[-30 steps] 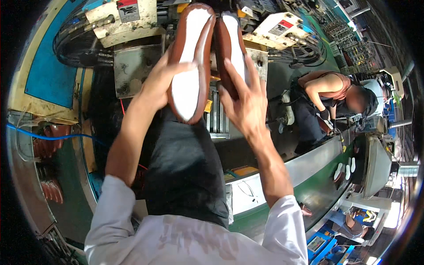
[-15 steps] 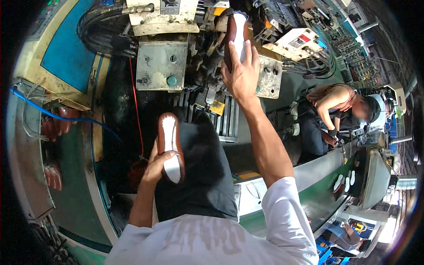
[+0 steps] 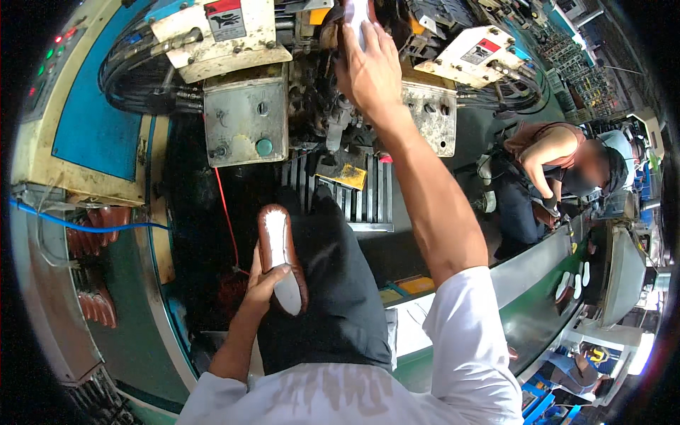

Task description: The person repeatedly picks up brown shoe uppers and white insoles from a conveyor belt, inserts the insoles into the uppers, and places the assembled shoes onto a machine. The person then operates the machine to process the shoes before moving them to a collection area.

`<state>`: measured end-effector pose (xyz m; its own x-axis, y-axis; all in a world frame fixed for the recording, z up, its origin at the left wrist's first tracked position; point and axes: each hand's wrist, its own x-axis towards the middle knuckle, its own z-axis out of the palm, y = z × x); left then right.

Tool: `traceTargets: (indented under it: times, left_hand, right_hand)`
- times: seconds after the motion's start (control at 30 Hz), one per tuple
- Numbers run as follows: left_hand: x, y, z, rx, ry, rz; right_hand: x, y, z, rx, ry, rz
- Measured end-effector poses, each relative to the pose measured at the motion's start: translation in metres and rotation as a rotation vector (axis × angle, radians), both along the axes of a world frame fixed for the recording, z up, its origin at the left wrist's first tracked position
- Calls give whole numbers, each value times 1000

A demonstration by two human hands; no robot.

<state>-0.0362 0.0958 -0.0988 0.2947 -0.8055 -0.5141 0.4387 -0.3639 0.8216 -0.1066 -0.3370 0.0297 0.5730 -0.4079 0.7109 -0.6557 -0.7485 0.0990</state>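
My left hand (image 3: 263, 287) grips a brown shoe (image 3: 278, 237) above my lap. Its underside faces up and shows a long white insole with brown edges drawn round it. At the machine ahead, my right hand (image 3: 372, 74) is closed round a second brown shoe (image 3: 358, 13). The fingers lie over its pale underside and the thumb is along its left flank. The far end of that shoe is cut off by the top of the picture.
Control boxes (image 3: 244, 117) with a green button flank the machine (image 3: 336, 117). A blue hose (image 3: 92, 228) crosses shelves with brown shoes (image 3: 99, 308) at left. A co-worker (image 3: 545, 159) sits at right beside a green conveyor (image 3: 531, 297) carrying white-soled shoes.
The view has shifted, so the machine's boxes and the left-hand shoe appear lower. My right hand and its shoe sit nearer the top edge. Both hands keep their hold.
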Motion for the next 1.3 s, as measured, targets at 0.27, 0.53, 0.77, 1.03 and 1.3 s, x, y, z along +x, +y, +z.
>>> traceTargets:
  times: [0.27, 0.53, 0.77, 1.03, 1.3]
  left_hand:
    - [2, -25, 12, 123, -1, -40]
    - [0, -31, 9, 84, -8, -49]
    - [11, -23, -7, 39, -7, -88]
    - [28, -23, 3, -152, 287, 114]
    - [19, 34, 17, -494, 404, 265]
  right_hand:
    - [33, -50, 18, -58, -67, -47]
    - [31, -40, 48, -77, -74, -54]
    - [32, -60, 57, 56, -77, 36]
    - [-89, 198, -59, 1232, -296, 115]
    - [-63, 385, -110, 1822, -436, 440]
